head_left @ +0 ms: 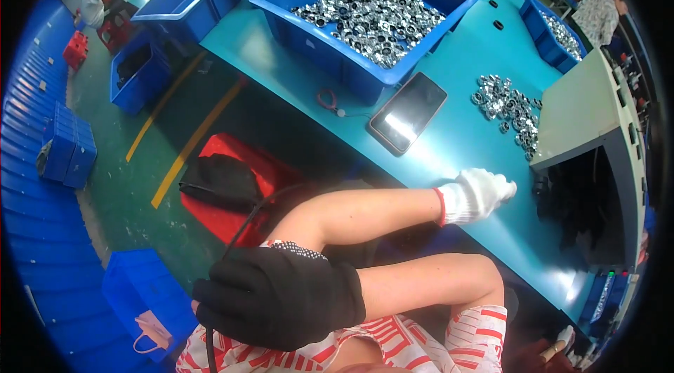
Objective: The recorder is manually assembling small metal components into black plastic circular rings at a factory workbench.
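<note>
Left hand (477,196), white-gloved, looks loosely bunched, can't tell if it's pinching anything; same with the black-gloved right hand (284,297). I'd keep that black cord (243,230) from snagging.

Metallic rings (509,102): small, silvery and black, loosely heaped beyond the white-gloved left hand (474,196), apart from its fingers.
Cream housing (583,109): box-shaped, dark-mouthed, right of that hand.
Black cord (243,227): slack, passing behind the black-gloved right hand (281,296); any hold hidden.
</note>
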The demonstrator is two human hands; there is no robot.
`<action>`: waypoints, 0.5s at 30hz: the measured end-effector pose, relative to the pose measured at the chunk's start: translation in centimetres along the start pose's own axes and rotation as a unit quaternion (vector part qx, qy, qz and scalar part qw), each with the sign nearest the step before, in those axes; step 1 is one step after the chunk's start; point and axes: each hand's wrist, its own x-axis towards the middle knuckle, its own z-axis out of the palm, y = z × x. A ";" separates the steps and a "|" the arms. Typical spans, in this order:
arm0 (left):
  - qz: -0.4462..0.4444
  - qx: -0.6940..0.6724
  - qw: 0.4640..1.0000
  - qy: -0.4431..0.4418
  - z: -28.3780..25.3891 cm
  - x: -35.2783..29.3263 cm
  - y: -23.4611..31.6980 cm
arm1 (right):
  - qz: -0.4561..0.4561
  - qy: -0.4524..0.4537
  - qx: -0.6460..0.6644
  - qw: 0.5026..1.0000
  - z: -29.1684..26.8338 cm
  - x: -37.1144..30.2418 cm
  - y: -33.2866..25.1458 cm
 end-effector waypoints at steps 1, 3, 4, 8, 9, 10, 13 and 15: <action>0.002 -0.003 1.000 0.003 -0.1 0.2 0.3 | -0.008 -0.033 0.011 0.999 -0.4 0.1 0.0; -0.004 -0.002 1.000 -0.014 -0.2 0.4 0.7 | -0.007 -0.036 0.016 0.999 -0.1 -0.1 0.2; -0.019 -0.010 0.999 -0.035 -0.8 0.3 1.3 | -0.001 -0.034 0.026 0.999 0.1 -0.1 0.0; -0.030 0.018 0.997 -0.063 -0.4 0.6 1.3 | -0.005 -0.047 0.023 0.999 0.3 -0.1 -0.3; -0.030 0.020 0.997 -0.075 -0.3 0.8 1.3 | -0.004 -0.054 0.024 0.998 0.2 -0.2 -0.3; -0.032 0.022 0.997 -0.072 -0.1 0.8 1.2 | -0.002 -0.060 0.024 0.998 0.3 -0.1 -0.2; -0.001 0.045 0.997 -0.060 0.7 0.8 0.8 | 0.036 -0.102 0.098 0.989 0.9 -0.1 -0.1; 0.010 0.039 0.998 -0.055 1.0 1.0 0.6 | 0.064 -0.133 0.135 0.980 1.4 -0.4 0.2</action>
